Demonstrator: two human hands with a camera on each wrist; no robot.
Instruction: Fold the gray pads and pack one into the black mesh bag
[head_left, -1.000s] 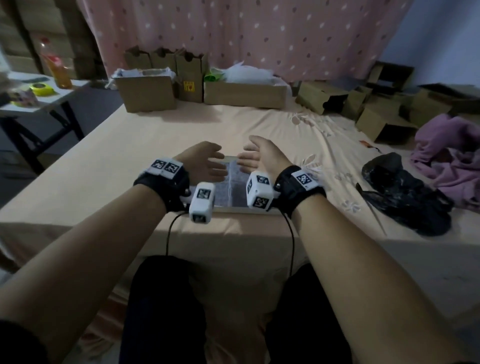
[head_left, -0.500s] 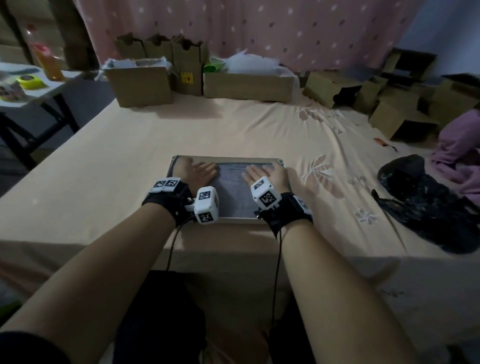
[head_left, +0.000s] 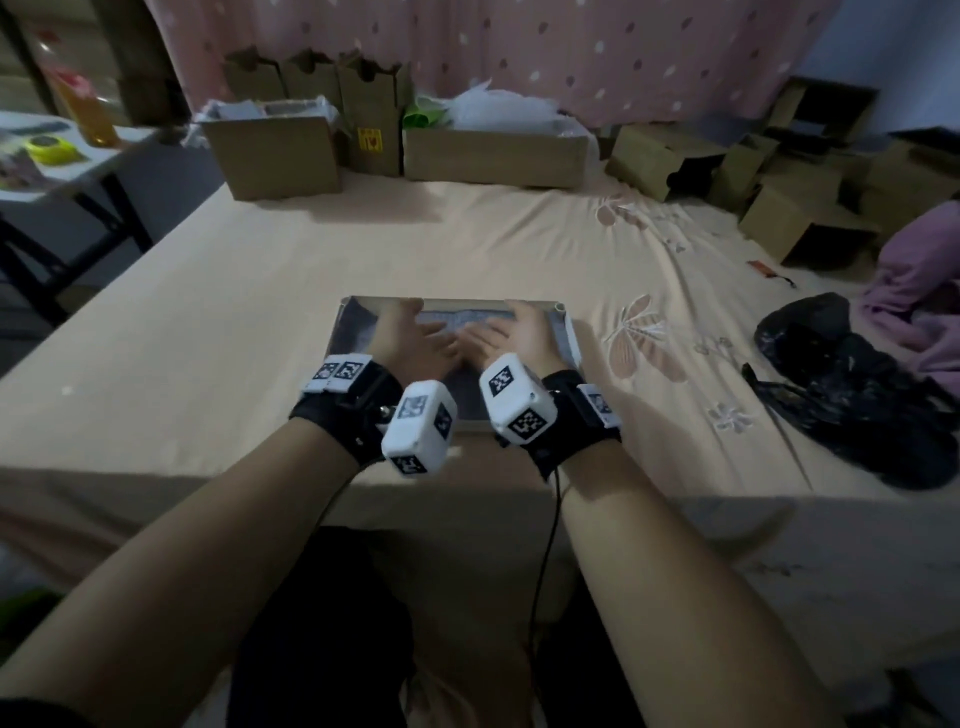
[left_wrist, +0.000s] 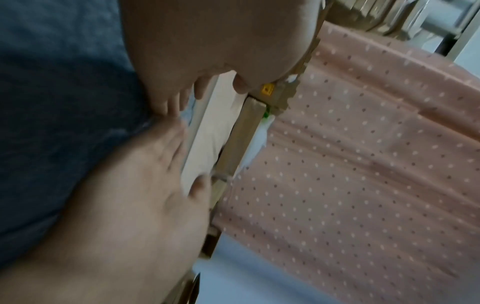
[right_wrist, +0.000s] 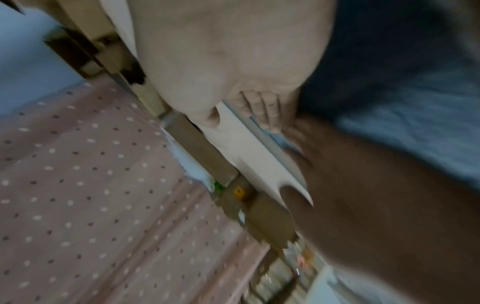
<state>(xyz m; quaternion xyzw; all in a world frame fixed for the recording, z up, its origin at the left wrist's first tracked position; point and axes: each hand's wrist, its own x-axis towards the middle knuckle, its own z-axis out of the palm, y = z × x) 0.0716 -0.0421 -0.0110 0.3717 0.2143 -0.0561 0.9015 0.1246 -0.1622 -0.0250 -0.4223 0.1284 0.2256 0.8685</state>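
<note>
A gray pad (head_left: 467, 318) with a pale border lies flat on the peach bedsheet, close to the front edge. My left hand (head_left: 410, 338) and right hand (head_left: 511, 338) both press on it with straight fingers, fingertips angled toward each other and nearly meeting at the middle. In the left wrist view my left hand (left_wrist: 202, 41) lies on the gray pad (left_wrist: 52, 102) opposite the right hand (left_wrist: 135, 185). The right wrist view shows my right hand (right_wrist: 233, 51) flat on the gray pad (right_wrist: 402, 102). The crumpled black mesh bag (head_left: 852, 395) lies to the right, well apart from both hands.
Cardboard boxes (head_left: 275, 156) line the bed's far edge, and more boxes (head_left: 779, 171) are piled at the back right. A purple cloth (head_left: 919, 291) lies beyond the bag. A side table (head_left: 52, 156) stands at the left. The bedsheet (head_left: 234, 322) spreads bare left of the pad.
My hands came down from above the pad to lie flat on it, then slid inward toward each other over its surface.
</note>
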